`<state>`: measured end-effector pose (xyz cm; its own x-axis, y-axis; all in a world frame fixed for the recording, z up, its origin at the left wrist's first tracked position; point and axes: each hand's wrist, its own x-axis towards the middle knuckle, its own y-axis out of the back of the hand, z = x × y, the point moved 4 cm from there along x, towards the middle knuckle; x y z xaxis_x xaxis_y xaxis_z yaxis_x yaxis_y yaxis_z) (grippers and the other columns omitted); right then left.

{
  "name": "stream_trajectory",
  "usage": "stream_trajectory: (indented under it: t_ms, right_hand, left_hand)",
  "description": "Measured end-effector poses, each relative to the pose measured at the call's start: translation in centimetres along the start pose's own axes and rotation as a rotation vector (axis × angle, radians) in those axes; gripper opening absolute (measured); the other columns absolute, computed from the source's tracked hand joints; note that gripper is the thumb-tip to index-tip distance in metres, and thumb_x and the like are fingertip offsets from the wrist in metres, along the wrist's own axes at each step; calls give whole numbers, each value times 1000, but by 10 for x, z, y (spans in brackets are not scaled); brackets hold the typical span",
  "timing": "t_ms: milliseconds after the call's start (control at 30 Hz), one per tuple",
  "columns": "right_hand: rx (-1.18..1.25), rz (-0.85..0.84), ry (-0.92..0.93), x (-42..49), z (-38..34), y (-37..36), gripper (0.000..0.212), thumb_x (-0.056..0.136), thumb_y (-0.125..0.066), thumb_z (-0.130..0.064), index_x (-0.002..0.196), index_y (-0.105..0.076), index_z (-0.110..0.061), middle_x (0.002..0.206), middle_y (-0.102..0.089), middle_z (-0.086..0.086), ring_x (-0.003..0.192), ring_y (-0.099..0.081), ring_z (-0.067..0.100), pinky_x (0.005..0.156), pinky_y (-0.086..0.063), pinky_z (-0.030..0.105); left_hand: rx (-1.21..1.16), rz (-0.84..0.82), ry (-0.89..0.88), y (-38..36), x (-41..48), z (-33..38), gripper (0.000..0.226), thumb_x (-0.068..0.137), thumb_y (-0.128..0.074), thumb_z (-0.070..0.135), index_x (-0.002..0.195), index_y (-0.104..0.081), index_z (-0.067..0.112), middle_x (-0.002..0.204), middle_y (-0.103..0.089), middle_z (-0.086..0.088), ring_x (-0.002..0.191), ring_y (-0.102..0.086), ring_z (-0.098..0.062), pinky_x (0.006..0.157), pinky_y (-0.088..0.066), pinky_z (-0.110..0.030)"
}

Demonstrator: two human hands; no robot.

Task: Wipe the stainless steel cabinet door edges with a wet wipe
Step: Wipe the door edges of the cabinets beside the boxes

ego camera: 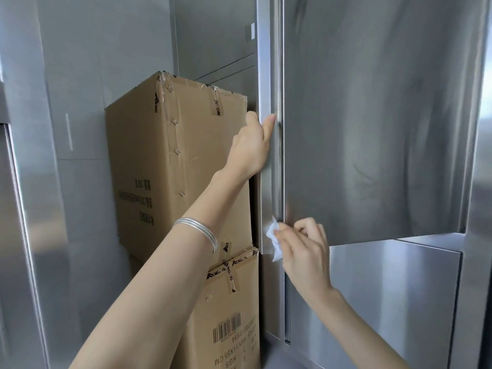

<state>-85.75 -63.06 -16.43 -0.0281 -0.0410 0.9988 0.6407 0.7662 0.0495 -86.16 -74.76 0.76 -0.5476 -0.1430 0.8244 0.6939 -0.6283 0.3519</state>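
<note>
- Between the two hands runs the door edge (267,187), a thin shiny strip down the side of the cabinet door (372,115).
- The left hand (253,145) is the higher one. Its fingers curl round the door edge and hold it.
- The right hand (303,251) is lower, close to the bottom end of the strip. It pinches the wet wipe (274,241) between thumb and fingers.
- The wet wipe is small, white and scrunched. It touches the door edge just to the left of the right hand.
- The door edge stands straight up and down. Its long way goes from the right hand, up past the left hand, and out of the top of the picture.
- Its thin flat face seems to look back at the person.
- To wipe well, the left hand should hold on so the door does not swing.
- The right hand should press the wipe flat on the strip and slide it along the long way, not across it.
- Wrapping the wipe round the corner would clean both sides in one go.
- The spot under the left hand will need a wipe too, so that hand should shift when the wipe gets near.
- Just past the left hand, two cardboard boxes (175,161) sit stacked beside the door edge, so there is little room on that side.
</note>
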Motion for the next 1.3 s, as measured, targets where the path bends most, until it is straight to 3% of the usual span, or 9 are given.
stream_trajectory:
  t_ms: [100, 200, 433, 533, 600, 733, 933, 1067, 1300]
  right_hand:
    - [45, -141, 62, -18, 2, -3, 17, 59, -64, 9, 61, -64, -8, 57, -44, 3, 65, -34, 14, 51, -41, 30]
    - [101, -301, -7, -20, 18, -1, 24, 58, -72, 13, 63, -67, -10, 65, -44, 3, 59, -41, 18, 54, -39, 26]
    - [145, -260, -272, 10, 102, 5, 19, 70, -72, 9, 73, -69, -9, 82, -44, -5, 82, -57, 22, 70, -50, 25]
    - [151, -352, -220, 16, 130, -14, 15, 74, -68, 10, 74, -64, -5, 82, -54, -6, 104, -52, 22, 75, -47, 18]
    - [138, -373, -181, 17, 148, -25, 15, 76, -66, 8, 74, -61, -6, 82, -59, -2, 107, -52, 24, 78, -43, 22]
    - [173, -412, -201, 14, 182, -47, 21, 72, -65, 13, 80, -61, -6, 88, -54, -1, 83, -55, 18, 74, -42, 23]
    - [153, -456, -163, 13, 216, -77, 22, 66, -67, 16, 77, -62, -2, 82, -57, 7, 74, -56, 25, 70, -38, 21]
    - [162, -515, -199, -5, 224, -96, 22, 69, -64, 13, 78, -61, -7, 83, -55, 2, 75, -54, 26, 70, -43, 39]
    - [147, -543, -122, -15, 233, -106, 24, 64, -70, 15, 75, -64, -6, 83, -62, 2, 87, -61, 26, 79, -45, 46]
  left_hand:
    - [-60, -9, 8, -5, 5, -12, 38, 105, -28, 39, 72, -18, 24, 67, -42, -10, 72, -39, -40, 64, -25, -38]
    - [-165, -22, 32, -18, 5, -37, 37, 105, -30, 40, 73, -22, 22, 65, -32, 3, 55, -35, -9, 55, -31, -24]
    - [-98, -114, 222, -92, -40, -135, 27, 105, -34, 33, 89, -35, 11, 72, -45, 3, 67, -44, -21, 59, -25, -34]
    - [-50, -169, 301, -128, -51, -169, 13, 102, -43, 22, 102, -46, 10, 93, -54, 0, 88, -53, -25, 74, -39, -32]
    - [-44, -212, 337, -150, -58, -188, 26, 101, -47, 21, 124, -48, 9, 121, -54, -5, 109, -54, -25, 95, -43, -33]
    - [-65, -278, 397, -192, -76, -219, 55, 100, -49, 20, 150, -27, 13, 148, -39, -7, 129, -47, -25, 109, -38, -43]
    - [-38, -287, 406, -244, -84, -251, 54, 98, -52, 15, 148, -32, 13, 145, -40, -7, 128, -47, -23, 107, -38, -36]
    - [29, -292, 476, -274, -77, -267, 58, 95, -57, 21, 147, -32, 12, 145, -36, -7, 129, -45, -25, 106, -38, -39]
    - [35, -221, 494, -305, -63, -280, 59, 83, -74, 27, 130, -44, 9, 133, -41, -6, 120, -49, -24, 97, -44, -39]
